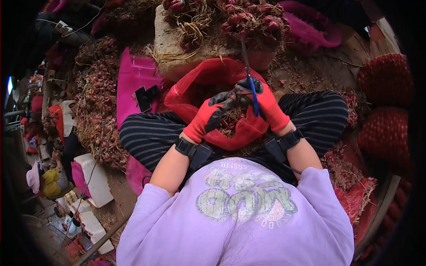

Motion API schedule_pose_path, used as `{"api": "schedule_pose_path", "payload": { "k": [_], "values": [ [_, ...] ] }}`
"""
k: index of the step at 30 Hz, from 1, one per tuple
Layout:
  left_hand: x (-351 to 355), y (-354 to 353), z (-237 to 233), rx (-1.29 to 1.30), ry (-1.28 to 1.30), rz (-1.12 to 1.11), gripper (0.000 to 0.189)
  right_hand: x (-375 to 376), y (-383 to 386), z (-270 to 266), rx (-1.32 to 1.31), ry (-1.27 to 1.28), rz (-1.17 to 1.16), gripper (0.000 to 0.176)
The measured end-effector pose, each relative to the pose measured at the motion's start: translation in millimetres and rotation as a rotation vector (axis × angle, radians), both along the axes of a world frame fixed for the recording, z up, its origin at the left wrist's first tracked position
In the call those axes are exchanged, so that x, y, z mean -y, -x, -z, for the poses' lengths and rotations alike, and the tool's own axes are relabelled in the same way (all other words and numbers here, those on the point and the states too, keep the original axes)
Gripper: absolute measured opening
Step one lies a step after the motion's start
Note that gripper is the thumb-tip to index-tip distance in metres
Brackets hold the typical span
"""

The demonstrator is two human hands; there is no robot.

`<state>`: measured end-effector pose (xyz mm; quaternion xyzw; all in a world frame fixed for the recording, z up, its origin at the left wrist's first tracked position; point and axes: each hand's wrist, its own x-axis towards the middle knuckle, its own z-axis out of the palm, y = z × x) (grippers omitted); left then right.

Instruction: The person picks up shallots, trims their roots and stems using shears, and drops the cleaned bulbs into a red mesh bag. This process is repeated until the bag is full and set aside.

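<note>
Both my hands wear red gloves with dark palms, over an open red mesh bag between my crossed legs. My left hand has its fingers pinched on a small reddish shallot, close to the fingertips of the other hand. My right hand is closed around blue-handled scissors, whose long blades point up and away from me. Dry roots and loose shallots show inside the bag below my hands.
Bunches of shallots lie on a pale block ahead. A phone rests on pink plastic at left, beside a large shallot heap. Full red mesh sacks stand right. A person sits far left.
</note>
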<state>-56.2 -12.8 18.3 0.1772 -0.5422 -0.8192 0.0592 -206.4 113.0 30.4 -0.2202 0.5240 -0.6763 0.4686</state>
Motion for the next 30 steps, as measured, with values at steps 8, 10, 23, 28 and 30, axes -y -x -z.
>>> {"api": "schedule_pose_path", "payload": {
  "k": [8, 10, 23, 28, 30],
  "values": [
    [-0.2, -5.6, 23.3, -0.019, 0.074, -0.009, 0.028, -0.4, -3.5, 2.6, -0.039, 0.019, -0.047, 0.037],
    [-3.0, -4.9, 6.1, -0.094, 0.179, -0.006, 0.027, -3.5, -0.8, -5.0, 0.124, 0.027, -0.062, 0.039],
    [5.0, -2.6, -5.5, -0.286, 0.849, 0.069, 0.026, -3.3, 3.2, 4.5, 0.033, 0.043, -0.083, 0.033],
    [2.6, -5.5, -0.2, -0.204, 0.616, 0.08, 0.025, -2.9, 3.4, 6.9, -0.053, 0.021, -0.069, 0.029],
    [2.9, -4.8, 0.2, -0.247, 0.689, 0.088, 0.026, -3.0, 3.0, 4.7, -0.067, -0.01, -0.063, 0.028]
  ]
}}
